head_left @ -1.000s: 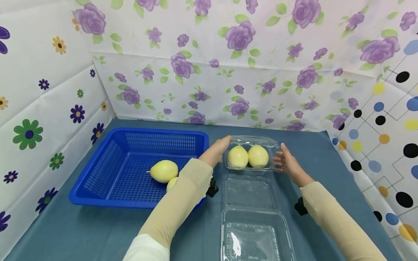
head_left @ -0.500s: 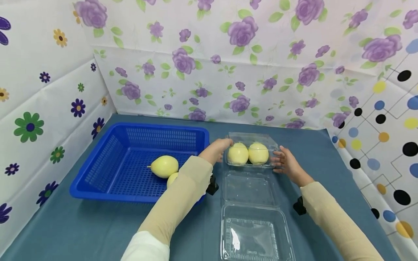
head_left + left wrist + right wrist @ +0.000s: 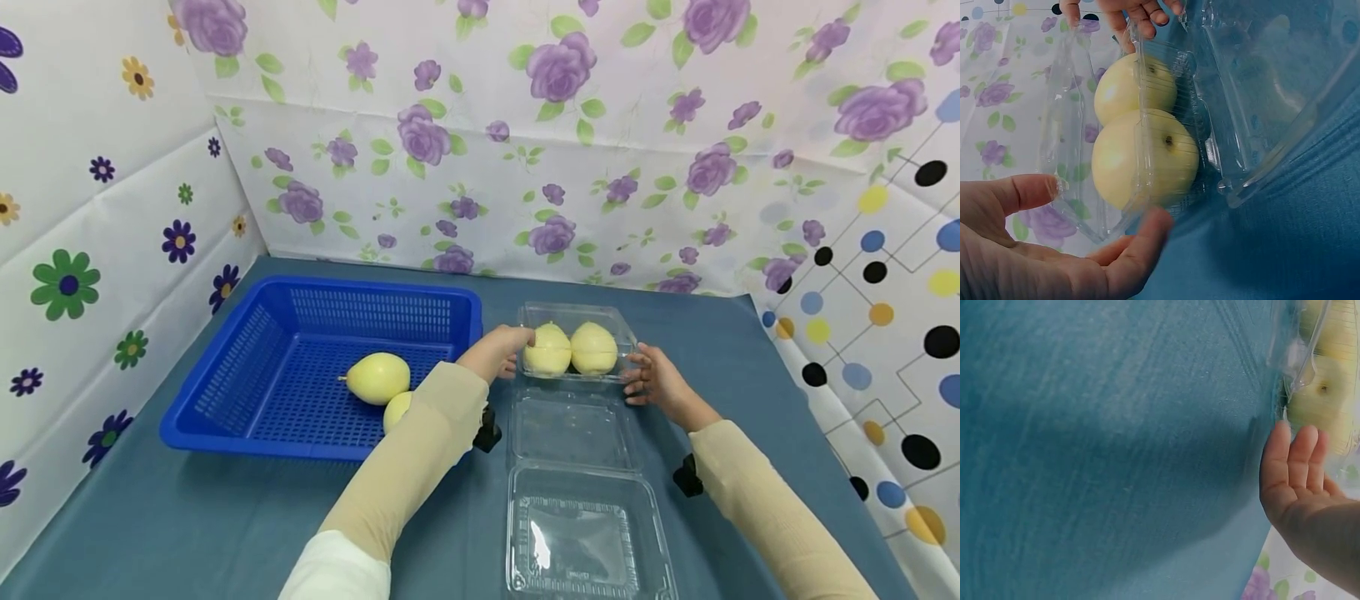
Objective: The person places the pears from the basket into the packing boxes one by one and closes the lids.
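Two pale yellow pears [image 3: 595, 348] sit side by side in a clear plastic clamshell box [image 3: 573, 312], whose lid now lies over them. At its left end is my left hand [image 3: 495, 352], thumb at the lid's edge and fingers spread lower down; in the left wrist view one fingertip [image 3: 1157, 222] is blurred. My right hand [image 3: 660, 382] is at the box's right end with its fingers extended toward the wall. From the right wrist view I cannot tell how firmly these fingers [image 3: 1302, 456] touch the plastic.
A blue plastic basket [image 3: 225, 450] stands on the left with a yellow pear [image 3: 378, 379] and another pear [image 3: 396, 410] partly behind my left forearm. Nearer than the filled box, an open clear clamshell [image 3: 585, 533] lies on the blue-grey cloth. Patterned sheets [image 3: 450, 150] enclose the table.
The box's lid has come down over the pears. My left thumb has moved down with it, and my right hand has shifted slightly downward along the box's right end.
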Demonstrator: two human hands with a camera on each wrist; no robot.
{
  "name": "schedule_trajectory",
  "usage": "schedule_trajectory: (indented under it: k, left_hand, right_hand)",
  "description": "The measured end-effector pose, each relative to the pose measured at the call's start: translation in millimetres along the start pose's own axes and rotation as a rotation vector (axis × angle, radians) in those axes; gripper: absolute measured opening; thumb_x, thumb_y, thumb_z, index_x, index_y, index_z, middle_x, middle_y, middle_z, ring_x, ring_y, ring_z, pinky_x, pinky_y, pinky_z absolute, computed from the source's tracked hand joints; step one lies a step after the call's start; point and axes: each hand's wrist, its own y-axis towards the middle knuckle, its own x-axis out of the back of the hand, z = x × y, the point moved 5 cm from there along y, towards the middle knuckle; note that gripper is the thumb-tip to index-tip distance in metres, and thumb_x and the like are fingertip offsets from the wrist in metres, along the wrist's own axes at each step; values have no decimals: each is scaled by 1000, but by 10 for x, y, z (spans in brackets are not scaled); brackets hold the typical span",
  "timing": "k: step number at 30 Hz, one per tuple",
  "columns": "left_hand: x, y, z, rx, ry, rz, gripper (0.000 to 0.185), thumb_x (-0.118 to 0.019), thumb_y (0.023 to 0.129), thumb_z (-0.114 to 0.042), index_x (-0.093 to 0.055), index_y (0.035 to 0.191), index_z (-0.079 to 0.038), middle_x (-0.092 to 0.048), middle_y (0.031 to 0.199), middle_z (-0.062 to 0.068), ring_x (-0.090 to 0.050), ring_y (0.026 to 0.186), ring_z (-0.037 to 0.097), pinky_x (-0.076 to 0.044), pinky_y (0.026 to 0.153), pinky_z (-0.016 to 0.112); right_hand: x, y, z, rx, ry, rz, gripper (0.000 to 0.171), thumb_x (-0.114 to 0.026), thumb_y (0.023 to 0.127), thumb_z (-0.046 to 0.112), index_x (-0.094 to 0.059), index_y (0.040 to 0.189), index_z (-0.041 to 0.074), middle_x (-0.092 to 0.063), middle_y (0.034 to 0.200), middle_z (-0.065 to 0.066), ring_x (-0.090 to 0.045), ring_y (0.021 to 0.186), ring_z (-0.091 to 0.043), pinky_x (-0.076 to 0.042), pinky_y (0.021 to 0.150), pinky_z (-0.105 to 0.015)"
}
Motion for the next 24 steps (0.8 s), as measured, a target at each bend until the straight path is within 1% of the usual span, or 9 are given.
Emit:
schedule_trajectory:
  k: [4, 7, 10, 13, 17, 18, 20, 23, 24]
  left_hand:
    - [-16, -5, 23, -10, -11, 10, 67, -48, 95, -14, -14, 152, -6, -34, 144, 28, -42, 129, 39, -44, 102, 42]
    - [-42, -7, 53, -27, 4, 22, 69, -46, 95, -13, -10, 153, -6, -35, 143, 29, -42, 128, 39, -43, 103, 43]
    - [-58, -3, 86, -36, 26, 30, 71, -45, 95, -11, -4, 153, -7, -34, 143, 29, -41, 129, 39, -41, 105, 44]
    - [-61, 6, 117, -37, 41, 20, 71, -45, 95, -10, -4, 153, -6, -34, 143, 29, -41, 128, 39, -40, 105, 45]
    - [-61, 13, 138, -41, 57, 2, 70, -46, 95, -10, -6, 153, -5, -37, 140, 29, -43, 126, 40, -41, 104, 45]
    - [-61, 15, 138, -45, 64, 0, 70, -46, 95, -10, -7, 153, -5, -38, 139, 29, -44, 124, 39, -42, 103, 45]
    - [-62, 14, 137, -52, 72, -1, 69, -46, 95, -9, -8, 153, -4, -41, 136, 28, -49, 109, 35, -45, 97, 41]
    - [-59, 15, 132, -58, 101, -2, 66, -45, 96, -9, -10, 152, -4, -45, 129, 25, -47, 94, 29, -46, 89, 38]
    - [-59, 17, 132, -58, 108, 2, 66, -45, 96, -9, -10, 153, -4, -47, 126, 24, -45, 88, 26, -44, 84, 36]
  right_hand:
    - [-31, 23, -34, -16, 26, 14, 78, -19, 99, 55, -11, 149, -4, -55, 97, -1, -55, 79, -14, -51, 80, -40]
    - [-44, 20, -64, -15, 56, 20, 72, -21, 100, 52, -16, 146, -4, -56, 91, 2, -55, 76, -13, -51, 76, -37]
    - [-50, 9, -90, 2, 62, 37, 61, -23, 101, 48, -24, 137, 0, -56, 87, 3, -55, 72, -12, -51, 74, -36]
    - [-48, 6, -116, 10, 57, 48, 48, -24, 102, 47, -31, 125, 5, -56, 85, 3, -52, 67, -11, -51, 72, -35]
    - [-40, 2, -138, 4, 41, 59, 42, -26, 102, 46, -34, 119, 8, -56, 85, 3, -50, 64, -11, -50, 71, -34]
    - [-37, 2, -142, 1, 36, 62, 42, -26, 102, 45, -35, 118, 7, -56, 85, 3, -50, 64, -10, -50, 71, -33]
    - [-33, 6, -148, -1, 32, 64, 41, -28, 102, 44, -37, 116, 6, -56, 85, 3, -50, 64, -10, -50, 71, -33]
    - [-26, 10, -154, -5, 32, 61, 41, -30, 102, 41, -41, 113, 4, -56, 84, 3, -52, 65, -10, -50, 71, -32]
    - [-24, 12, -157, -7, 33, 58, 42, -31, 102, 41, -43, 114, 3, -56, 84, 4, -53, 66, -10, -50, 71, -32]
